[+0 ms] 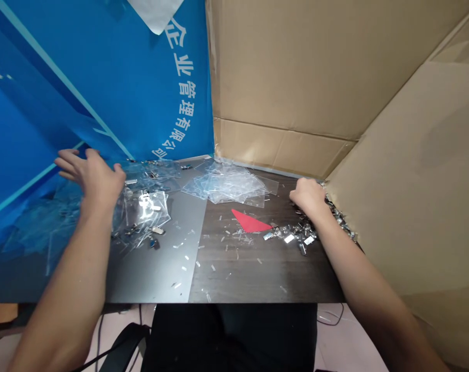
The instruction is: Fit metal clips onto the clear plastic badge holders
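My left hand (97, 178) is at the far left, its fingers spread, above a loose heap of clear plastic sleeves (153, 206). Small metal clips (158, 231) lie among those sleeves. At the right, my right hand (309, 195) is closed beside a pile of shiny metal clips with clear straps (309, 240). Its fingertips are turned away, so whatever they may hold is hidden. Between the hands, a stack of clear plastic sheets (230, 185) lies toward the back. A red triangular piece (251, 223) rests in front of it, touching the edge of the clip pile.
Tiny clear plastic bits (213, 267) are scattered over the dark table (253, 284). A blue printed panel (141, 88) rises at the back left. Cardboard walls (288, 67) stand at the back and right. A black chair part (128, 346) is below the front edge.
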### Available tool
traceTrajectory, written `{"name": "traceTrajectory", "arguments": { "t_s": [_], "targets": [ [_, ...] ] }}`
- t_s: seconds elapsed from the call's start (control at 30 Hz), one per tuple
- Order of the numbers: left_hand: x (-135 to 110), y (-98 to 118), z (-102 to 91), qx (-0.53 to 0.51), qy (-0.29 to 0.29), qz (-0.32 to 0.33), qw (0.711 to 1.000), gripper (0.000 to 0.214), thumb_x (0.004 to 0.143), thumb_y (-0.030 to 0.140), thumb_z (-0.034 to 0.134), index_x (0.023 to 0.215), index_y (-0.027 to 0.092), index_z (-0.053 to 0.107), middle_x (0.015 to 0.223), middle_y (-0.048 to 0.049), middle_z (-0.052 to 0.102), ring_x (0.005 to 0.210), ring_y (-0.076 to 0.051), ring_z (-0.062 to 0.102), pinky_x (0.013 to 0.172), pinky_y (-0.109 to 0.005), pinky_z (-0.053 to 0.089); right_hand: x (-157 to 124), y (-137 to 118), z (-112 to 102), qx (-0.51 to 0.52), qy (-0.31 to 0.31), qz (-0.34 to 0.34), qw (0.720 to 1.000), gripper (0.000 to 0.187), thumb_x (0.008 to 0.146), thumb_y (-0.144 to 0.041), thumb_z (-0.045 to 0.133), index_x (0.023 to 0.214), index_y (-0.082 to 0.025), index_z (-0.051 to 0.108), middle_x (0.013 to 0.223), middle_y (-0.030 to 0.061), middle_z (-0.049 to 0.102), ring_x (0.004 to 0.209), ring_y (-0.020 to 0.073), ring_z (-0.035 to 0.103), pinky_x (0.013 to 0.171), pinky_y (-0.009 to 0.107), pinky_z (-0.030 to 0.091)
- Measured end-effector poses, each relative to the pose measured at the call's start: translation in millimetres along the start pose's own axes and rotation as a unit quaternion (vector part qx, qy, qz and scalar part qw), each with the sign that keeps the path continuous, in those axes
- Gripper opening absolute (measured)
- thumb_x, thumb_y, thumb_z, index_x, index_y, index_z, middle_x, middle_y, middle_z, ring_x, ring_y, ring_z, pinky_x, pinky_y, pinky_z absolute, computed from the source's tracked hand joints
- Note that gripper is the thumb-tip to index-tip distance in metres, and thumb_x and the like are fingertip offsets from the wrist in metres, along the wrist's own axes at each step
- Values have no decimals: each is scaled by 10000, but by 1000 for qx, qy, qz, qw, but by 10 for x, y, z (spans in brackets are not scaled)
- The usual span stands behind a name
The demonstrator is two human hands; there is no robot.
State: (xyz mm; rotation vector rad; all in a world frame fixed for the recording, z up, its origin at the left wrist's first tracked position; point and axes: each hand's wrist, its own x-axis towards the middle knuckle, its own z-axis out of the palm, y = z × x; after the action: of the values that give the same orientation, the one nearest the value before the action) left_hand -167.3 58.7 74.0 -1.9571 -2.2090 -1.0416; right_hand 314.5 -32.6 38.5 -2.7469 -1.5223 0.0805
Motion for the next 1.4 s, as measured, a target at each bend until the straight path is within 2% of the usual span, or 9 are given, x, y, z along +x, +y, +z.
{"name": "traceTrajectory", "arguments": {
  "t_s": [0.1, 0.3, 0.5, 0.57, 0.77, 0.9, 1.03, 1.17, 1.4],
  "targets": [
    [-30, 114, 64, 49, 38, 13, 998, 416, 996, 343, 622, 1295, 53, 637, 1663, -322, 376, 1563, -583, 289, 1227, -773, 241, -39, -33, -26, 9, 0, 3, 1000, 407, 1074, -154, 561, 1392, -11, 770, 1419, 372, 679, 1223, 383, 799, 1025, 421, 608],
    [3, 292, 162, 126, -78, 98, 984, 403, 1034, 279, 485, 1245, 38, 729, 1518, -326, 595, 1513, -548, 437, 1194, -754, 341, -58, -37, -52, 24, 0, 8, 1000, 428, 1098, -145, 494, 1399, 17, 752, 1474, 379, 600, 1225, 403, 793, 1036, 444, 605],
    [-113, 599, 486, 88, -226, 207, 948, 302, 986, 300, 569, 1147, 178, 794, 1303, -166, 801, 1277, -364, 717, 1158, -426, 501, -60, -23, -22, 11, 33, -15, 999, 408, 1092, -140, 490, 1349, -24, 784, 1397, 337, 700, 1270, 394, 774, 1035, 423, 602],
    [-226, 702, 650, 88, -279, 215, 932, 299, 960, 360, 636, 1145, 193, 801, 1254, -177, 817, 1258, -399, 731, 1131, -444, 517, -58, -23, -10, 2, 38, -21, 999, 396, 1083, -129, 492, 1319, -43, 798, 1349, 321, 749, 1282, 385, 770, 1028, 412, 603],
    [-433, 808, 923, 95, -272, 166, 943, 325, 900, 383, 737, 1161, 190, 757, 1133, -211, 795, 1285, -476, 695, 1123, -525, 509, -64, -34, -17, -14, 35, -29, 999, 374, 1061, -114, 517, 1301, -79, 802, 1325, 300, 786, 1272, 378, 779, 986, 395, 608],
    [-422, 802, 893, 68, -275, 131, 950, 477, 828, 409, 830, 1231, 211, 667, 1146, -168, 786, 1219, -417, 725, 1012, -461, 566, -82, -41, -23, -16, 31, -39, 999, 369, 1059, -105, 511, 1296, -82, 793, 1326, 294, 787, 1271, 388, 778, 969, 399, 606],
    [-417, 809, 819, -40, -304, 50, 951, 610, 702, 375, 912, 1205, 218, 606, 1031, -94, 772, 928, -302, 770, 781, -371, 584, -111, -50, -35, -10, 42, -44, 998, 359, 1053, -97, 517, 1302, -83, 776, 1284, 284, 804, 1281, 376, 773, 952, 368, 598],
    [-380, 785, 692, -232, -337, -60, 910, 685, 547, 328, 986, 1119, 225, 624, 875, -32, 767, 812, -251, 766, 750, -356, 586, -131, -72, -62, -11, 48, -46, 998, 355, 1058, -108, 520, 1275, -84, 801, 1244, 278, 822, 1293, 388, 765, 982, 388, 584],
    [-299, 756, 334, -253, -341, -68, 903, 579, 508, 457, 1035, 945, 198, 757, 849, -74, 828, 832, -268, 777, 710, -334, 587, -120, -94, -55, -14, 62, -45, 997, 378, 1111, -173, 494, 1173, -75, 855, 1154, 285, 840, 1210, 399, 789, 961, 437, 534]
  ]
}}
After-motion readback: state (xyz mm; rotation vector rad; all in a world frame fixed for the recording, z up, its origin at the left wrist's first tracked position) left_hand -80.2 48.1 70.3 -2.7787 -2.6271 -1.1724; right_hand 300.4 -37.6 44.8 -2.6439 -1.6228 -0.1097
